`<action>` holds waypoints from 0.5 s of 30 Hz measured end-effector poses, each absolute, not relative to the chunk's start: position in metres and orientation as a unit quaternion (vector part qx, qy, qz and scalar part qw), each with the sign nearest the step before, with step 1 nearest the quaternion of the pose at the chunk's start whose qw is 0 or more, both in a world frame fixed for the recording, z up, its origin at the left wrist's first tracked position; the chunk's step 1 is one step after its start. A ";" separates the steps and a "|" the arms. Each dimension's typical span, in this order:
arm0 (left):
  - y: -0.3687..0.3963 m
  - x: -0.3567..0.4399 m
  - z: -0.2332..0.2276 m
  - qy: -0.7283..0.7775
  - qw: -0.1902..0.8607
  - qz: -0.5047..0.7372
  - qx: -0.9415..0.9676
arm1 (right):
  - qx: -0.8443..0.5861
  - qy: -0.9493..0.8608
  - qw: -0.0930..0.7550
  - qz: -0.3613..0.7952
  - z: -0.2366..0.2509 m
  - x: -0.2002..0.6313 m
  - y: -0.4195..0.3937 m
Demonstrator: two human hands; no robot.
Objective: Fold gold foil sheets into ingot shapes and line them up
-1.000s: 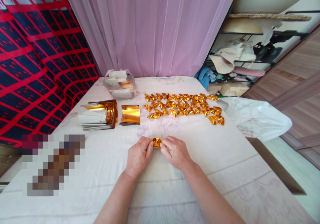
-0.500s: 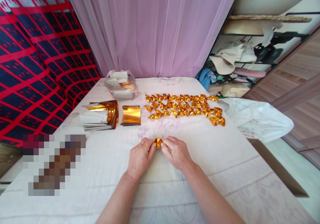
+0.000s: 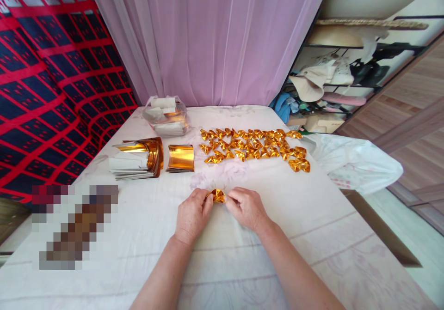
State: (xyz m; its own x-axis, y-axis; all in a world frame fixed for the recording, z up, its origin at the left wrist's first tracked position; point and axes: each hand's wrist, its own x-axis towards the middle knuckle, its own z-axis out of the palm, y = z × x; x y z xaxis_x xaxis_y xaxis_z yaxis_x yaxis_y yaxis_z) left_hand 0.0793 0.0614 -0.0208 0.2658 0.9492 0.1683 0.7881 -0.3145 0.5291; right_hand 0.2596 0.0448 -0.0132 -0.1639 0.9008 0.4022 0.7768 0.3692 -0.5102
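Between my two hands is a small folded gold foil paper ingot point(image 3: 218, 196), shiny and creased. My left hand point(image 3: 194, 213) pinches its left end between thumb and fingers. On the other side, my right hand point(image 3: 246, 208) has its fingertips closed on the right end. Both hands rest low over the white floral tablecloth point(image 3: 222, 268). Beyond them lie several finished-looking gold foil pieces point(image 3: 255, 143) in rough rows. A small stack of gold foil sheets point(image 3: 181, 157) sits to their left, beside a larger curved stack of foil paper point(image 3: 138, 160).
A clear plastic bag of foil paper point(image 3: 167, 116) stands at the back left. A blurred-out patch point(image 3: 78, 227) covers something at the left. White plastic bag point(image 3: 360, 162) and cardboard box point(image 3: 381, 227) lie beyond the right edge. Shelves with shoes and a cap point(image 3: 308, 83) stand behind.
The fingers have shifted slightly on the foil piece, and more of its front face shows. My right fingertips sit a little farther right. The view has moved slightly.
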 end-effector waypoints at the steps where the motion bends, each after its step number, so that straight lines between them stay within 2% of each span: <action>1: 0.062 0.079 -0.021 0.555 0.178 0.247 0.775 | -0.557 -0.755 0.336 0.089 -0.014 0.260 0.045; 8: 0.066 0.074 -0.026 0.539 0.206 0.323 0.750 | -0.687 -0.635 0.348 -0.065 -0.022 0.292 0.054; 11: 0.069 0.072 -0.028 0.543 0.206 0.333 0.743 | -0.760 -0.564 0.302 -0.112 -0.023 0.320 0.059; 15: 0.071 0.071 -0.032 0.548 0.209 0.338 0.736 | -0.862 -0.446 0.210 -0.120 -0.014 0.355 0.067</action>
